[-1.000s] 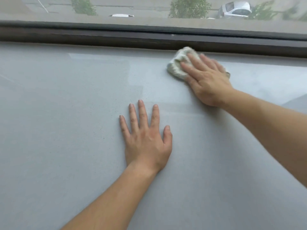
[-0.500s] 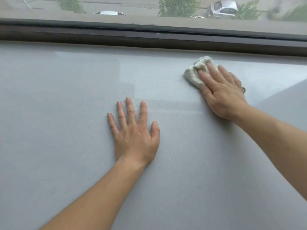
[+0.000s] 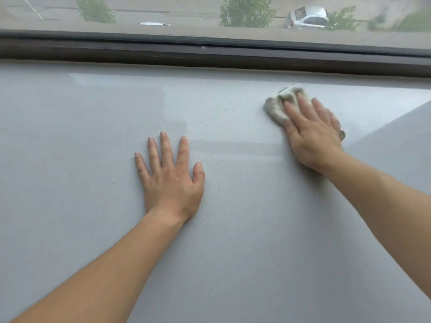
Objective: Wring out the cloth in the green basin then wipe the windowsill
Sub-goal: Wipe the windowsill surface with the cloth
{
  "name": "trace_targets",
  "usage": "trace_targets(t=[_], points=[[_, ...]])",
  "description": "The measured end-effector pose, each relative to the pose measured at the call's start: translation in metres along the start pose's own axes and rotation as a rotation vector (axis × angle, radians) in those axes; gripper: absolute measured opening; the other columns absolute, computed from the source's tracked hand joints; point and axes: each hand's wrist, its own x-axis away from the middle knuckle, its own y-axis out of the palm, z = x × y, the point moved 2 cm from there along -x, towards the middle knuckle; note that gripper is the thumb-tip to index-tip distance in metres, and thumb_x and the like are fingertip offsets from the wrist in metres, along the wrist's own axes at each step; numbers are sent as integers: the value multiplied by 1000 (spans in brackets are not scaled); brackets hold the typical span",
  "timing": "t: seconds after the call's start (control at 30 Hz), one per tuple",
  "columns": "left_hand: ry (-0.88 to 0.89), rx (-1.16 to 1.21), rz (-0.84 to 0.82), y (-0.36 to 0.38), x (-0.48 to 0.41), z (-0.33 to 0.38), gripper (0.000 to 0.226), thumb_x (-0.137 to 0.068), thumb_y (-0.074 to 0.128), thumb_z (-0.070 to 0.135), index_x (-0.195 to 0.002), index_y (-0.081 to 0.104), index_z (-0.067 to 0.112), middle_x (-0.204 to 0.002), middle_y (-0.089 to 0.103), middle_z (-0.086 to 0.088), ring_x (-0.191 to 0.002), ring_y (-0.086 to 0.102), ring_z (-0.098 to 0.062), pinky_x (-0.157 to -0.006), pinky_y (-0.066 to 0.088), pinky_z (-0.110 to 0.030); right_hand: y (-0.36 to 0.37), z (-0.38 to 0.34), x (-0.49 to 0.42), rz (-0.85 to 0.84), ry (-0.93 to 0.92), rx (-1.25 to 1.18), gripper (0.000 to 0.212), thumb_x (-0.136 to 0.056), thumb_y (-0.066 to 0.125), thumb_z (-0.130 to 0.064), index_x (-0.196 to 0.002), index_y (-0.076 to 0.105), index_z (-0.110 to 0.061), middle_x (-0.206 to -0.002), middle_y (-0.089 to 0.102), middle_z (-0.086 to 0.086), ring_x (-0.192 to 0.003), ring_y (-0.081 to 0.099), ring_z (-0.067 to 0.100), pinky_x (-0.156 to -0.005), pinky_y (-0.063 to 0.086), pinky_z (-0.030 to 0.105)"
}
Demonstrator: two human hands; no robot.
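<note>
A bunched off-white cloth [image 3: 275, 108] lies on the wide grey speckled windowsill [image 3: 70, 148], toward the far right. My right hand [image 3: 312, 134] presses flat on top of the cloth, fingers pointing to the window, covering most of it. My left hand [image 3: 170, 176] rests palm down on the bare sill in the middle, fingers spread, holding nothing. The green basin is not in view.
A dark window frame [image 3: 210, 54] runs along the far edge of the sill, with glass above it showing trees and a parked car outside. A shadowed band crosses the sill at the right edge [image 3: 396, 141].
My right hand has slid the cloth to the right and a little toward me across the sill. The left hand has stayed flat in place.
</note>
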Motion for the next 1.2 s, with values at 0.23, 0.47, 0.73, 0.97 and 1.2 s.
trace_targets(t=[0.23,0.47,0.73,0.97,1.2], points=[[11,93,57,-5,11,9,65,-97,16,51,-156,22,24,-166,4,-11,-153,-4,-25,-120,-8,-56,24,-55,88,-36,-231,21,56,-101,15,-52,-156,7,-44,-167,-6,-13,-154,-10,21,-123,-4,45],[115,163,34,6,124,42,62,-96,27,49,-149,37,19,-164,15,-14,-153,4,-28,-120,-3,-60,-3,37,51,-43,-12,-9,55,-102,15,-56,-156,12,-47,-167,-4,-15,-154,-3,20,-123,-2,42],[62,10,0,28,163,57,65,-96,26,48,-156,20,24,-166,7,-12,-154,2,-28,-119,5,-64,30,2,195,-74,-504,49,53,-102,28,-48,-154,29,-41,-166,15,-10,-154,8,24,-123,9,47],[27,9,-5,29,166,59,66,-95,22,50,-157,14,27,-167,-1,-7,-153,-7,-23,-120,0,-60,10,66,129,-18,21,11,55,-103,21,-49,-157,15,-41,-168,-2,-11,-154,-5,21,-122,-4,43],[21,7,-3,27,166,61,67,-95,20,51,-157,11,28,-167,-4,-6,-153,-11,-21,-120,-5,-58,39,16,266,-44,-451,71,55,-102,31,-47,-156,29,-35,-167,15,-6,-154,9,28,-121,13,51]])
